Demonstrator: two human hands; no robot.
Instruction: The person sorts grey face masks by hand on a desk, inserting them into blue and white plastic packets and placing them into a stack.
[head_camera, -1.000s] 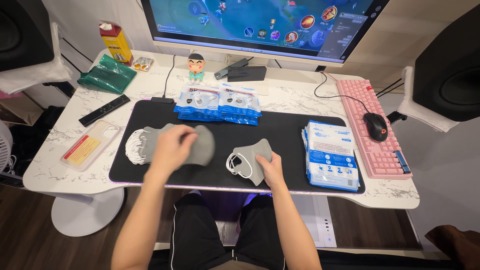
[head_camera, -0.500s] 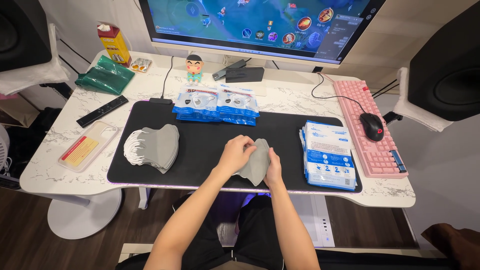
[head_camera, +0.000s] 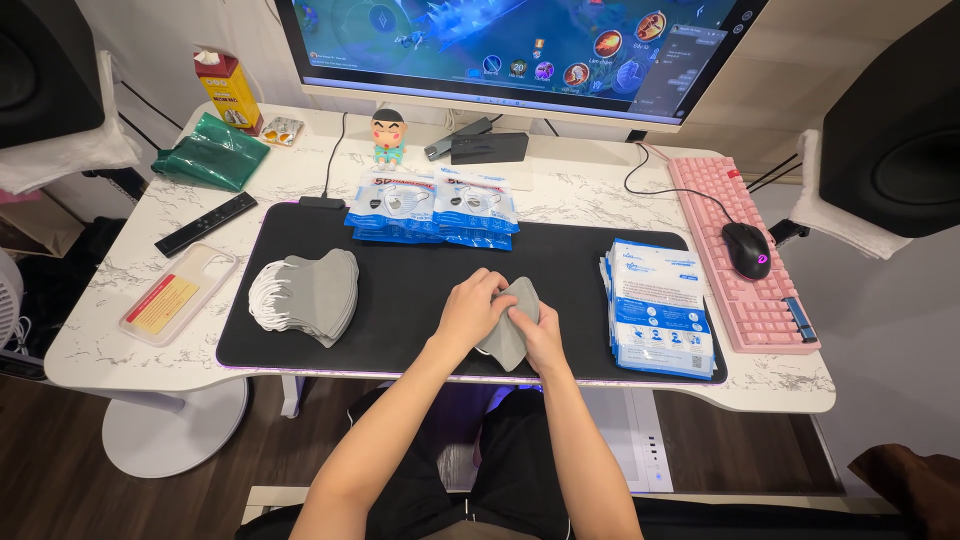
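Black desk mat (head_camera: 400, 290), grey mask (head_camera: 510, 325) gripped between left hand (head_camera: 470, 310) and right hand (head_camera: 545, 340)

Grey face mask (head_camera: 510, 330) between left hand (head_camera: 470, 312) and right hand (head_camera: 543, 338). Black desk mat (head_camera: 420, 290) beneath both hands. Stack of grey masks (head_camera: 318, 295) with white ear loops, left of left hand. Blue-and-white packets (head_camera: 658, 320), right of right hand. Pink keyboard (head_camera: 735, 255) and black mouse (head_camera: 747, 249), further right. White marble-veined desk (head_camera: 110, 340). Green pouch (head_camera: 210, 152), far left.
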